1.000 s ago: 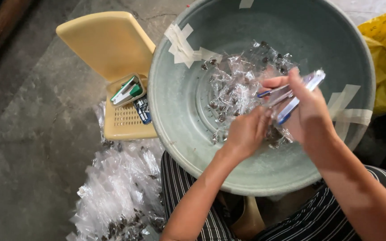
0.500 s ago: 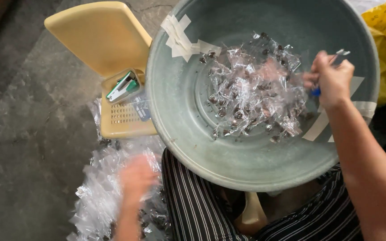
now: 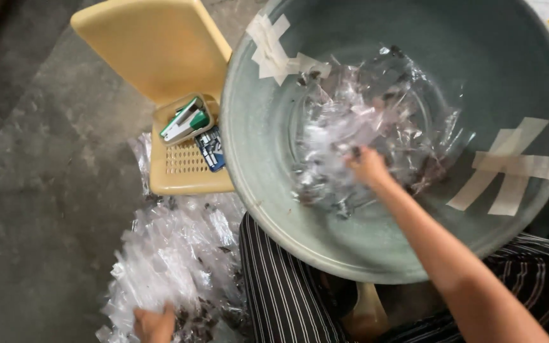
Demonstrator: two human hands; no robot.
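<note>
We see the right hand (image 3: 368,166) closed on clear packets (image 3: 376,127) inside the grey basin (image 3: 268,159); left hand (image 3: 155,324) (grip unclear) touches the floor pile (image 3: 166,260).

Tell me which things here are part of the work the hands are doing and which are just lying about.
In use:
- right hand reaching into the clear plastic packets
- grey-green basin holding them, on the lap
- left hand on the pile of clear packets on the floor

Lying about:
- small yellow chair
- green stapler on its seat
- small blue box beside it
</note>
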